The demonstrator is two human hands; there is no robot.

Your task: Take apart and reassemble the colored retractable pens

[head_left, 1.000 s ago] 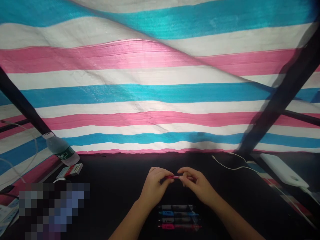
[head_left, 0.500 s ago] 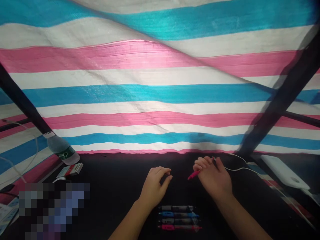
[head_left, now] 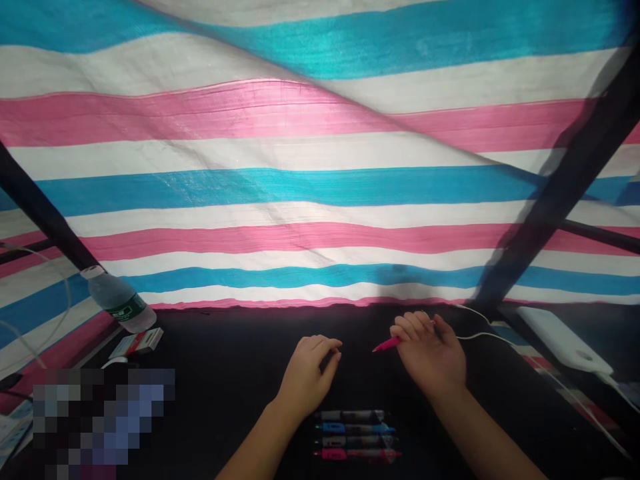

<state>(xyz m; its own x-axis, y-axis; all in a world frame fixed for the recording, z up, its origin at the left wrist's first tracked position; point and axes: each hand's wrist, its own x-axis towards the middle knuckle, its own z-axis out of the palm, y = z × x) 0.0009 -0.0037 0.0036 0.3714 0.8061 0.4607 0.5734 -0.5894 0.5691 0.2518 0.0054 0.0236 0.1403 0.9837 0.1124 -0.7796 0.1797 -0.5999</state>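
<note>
- Four pens (head_left: 350, 429) are laid side by side on the dark table (head_left: 225, 373), between the two forearms.
- The left hand (head_left: 309, 370) is held above the table, thumb and fingers curved, with a narrow gap left between their tips.
- The pink pen (head_left: 387, 345) is gripped in the curled fingers of the right hand (head_left: 433, 360), its tip pointed towards the left hand but well apart from it.
- A small box (head_left: 136, 343) is placed at the left, just before a tilted bottle (head_left: 120, 302).
- The far side is closed off by a striped sheet (head_left: 300, 187).
</note>
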